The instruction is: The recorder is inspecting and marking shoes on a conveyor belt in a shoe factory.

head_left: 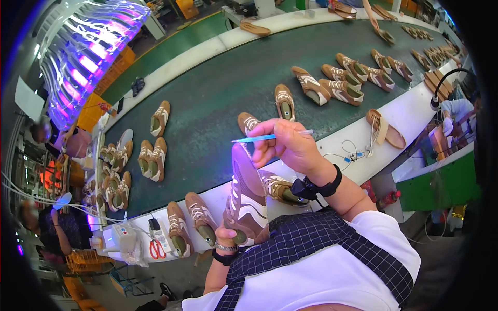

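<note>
My left hand [226,237] grips a brown and white sneaker upper [247,193] on its last, held upright with the toe pointing away from me. My right hand [288,146] pinches a thin blue-tipped brush [270,137], its tip just above the toe of the held shoe. A black watch sits on my right wrist. Another brown sneaker [280,189] lies on the white ledge under my right forearm.
A dark green conveyor belt [218,98] carries several brown sneakers. Red-handled scissors [157,249] and a small white box lie on the white ledge at left. A purple-lit machine [88,57] stands at upper left. Other workers sit at left and far right.
</note>
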Demonstrator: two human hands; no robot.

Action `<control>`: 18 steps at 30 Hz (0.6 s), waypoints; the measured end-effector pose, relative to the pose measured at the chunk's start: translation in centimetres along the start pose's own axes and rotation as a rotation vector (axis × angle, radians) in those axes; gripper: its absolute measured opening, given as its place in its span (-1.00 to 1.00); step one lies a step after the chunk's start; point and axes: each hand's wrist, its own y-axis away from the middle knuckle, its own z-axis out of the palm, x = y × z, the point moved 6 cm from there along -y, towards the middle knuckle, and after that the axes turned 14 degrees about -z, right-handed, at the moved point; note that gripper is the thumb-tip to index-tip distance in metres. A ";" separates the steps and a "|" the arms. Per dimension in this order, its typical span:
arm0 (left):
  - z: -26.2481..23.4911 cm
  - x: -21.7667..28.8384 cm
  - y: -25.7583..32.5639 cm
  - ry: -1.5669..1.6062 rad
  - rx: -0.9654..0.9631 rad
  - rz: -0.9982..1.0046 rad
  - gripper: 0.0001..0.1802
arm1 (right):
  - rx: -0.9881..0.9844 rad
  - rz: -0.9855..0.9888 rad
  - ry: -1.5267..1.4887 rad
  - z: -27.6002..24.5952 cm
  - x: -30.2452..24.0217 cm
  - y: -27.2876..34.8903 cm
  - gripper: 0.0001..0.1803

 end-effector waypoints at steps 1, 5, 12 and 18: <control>0.2 0.1 0.2 0.009 0.024 0.014 0.10 | 0.063 -0.019 -0.088 0.3 0.3 -0.4 -0.54; -1.0 -0.5 0.8 0.120 -0.151 0.004 0.10 | 0.122 0.096 0.020 0.9 1.7 -1.4 -0.70; -1.5 -1.4 1.4 0.149 -0.198 -0.037 0.09 | 0.169 0.021 0.119 1.4 4.4 -1.3 -0.86; -1.0 -0.9 1.0 0.138 -0.172 -0.043 0.09 | 0.149 -0.028 0.270 1.3 4.5 -1.4 -0.86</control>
